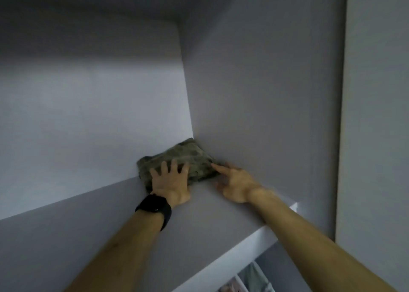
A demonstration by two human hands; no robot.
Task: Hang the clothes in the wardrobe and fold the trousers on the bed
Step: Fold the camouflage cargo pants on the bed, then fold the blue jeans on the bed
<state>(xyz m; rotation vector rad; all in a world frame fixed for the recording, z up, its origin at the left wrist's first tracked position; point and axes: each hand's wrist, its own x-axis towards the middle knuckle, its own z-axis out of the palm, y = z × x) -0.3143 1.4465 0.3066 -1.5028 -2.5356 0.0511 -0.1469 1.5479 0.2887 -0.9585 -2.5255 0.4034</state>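
A pale grey wardrobe shelf is boxed in by a plain back panel and a right side panel, all dimly lit. One folded, green-brown mottled fabric bundle lies at the shelf's back right corner, its far corner tucked where the two panels meet and its long axis running left to right along the back panel.

The left hand, with one black wrist band, presses flat on the bundle's near left part with its fingers spread and straight. The right hand touches the bundle's right edge with an extended forefinger and grips nothing; its other fingers are blurred. Pale hanging garments show beneath the shelf's front edge.
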